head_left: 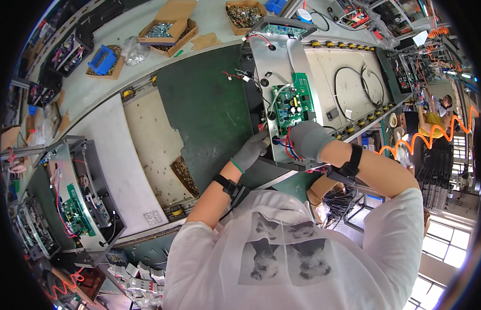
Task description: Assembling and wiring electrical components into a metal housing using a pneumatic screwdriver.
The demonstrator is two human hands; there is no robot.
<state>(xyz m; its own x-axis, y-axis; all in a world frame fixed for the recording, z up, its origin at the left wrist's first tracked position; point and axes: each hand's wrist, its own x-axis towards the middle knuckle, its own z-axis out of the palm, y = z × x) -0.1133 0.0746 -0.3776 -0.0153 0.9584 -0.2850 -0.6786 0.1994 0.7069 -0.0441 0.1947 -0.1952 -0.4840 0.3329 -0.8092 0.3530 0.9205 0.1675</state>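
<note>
A long open metal chassis [258, 57] lies in front of me, a green circuit board [301, 85] inside its near half. My left hand [251, 151], in a grey glove, is at the chassis's near left edge. Its fingers are drawn together, and what they pinch cannot be made out. My right hand [309, 139], gloved too, curls over the near end of the board. Red and blue wires [288, 147] run right beside its fingers, whose tips are hidden. White connectors on loose leads [245, 78] hang over the chassis's left wall.
Under the chassis is a dark green board [209, 103] on a roller line. A black cable [360, 85] lies coiled to the right. Boxes of screws [160, 31] and a blue bin [102, 60] stand at the back. Another chassis [77, 191] sits at left; an orange coiled hose [406, 147] hangs at right.
</note>
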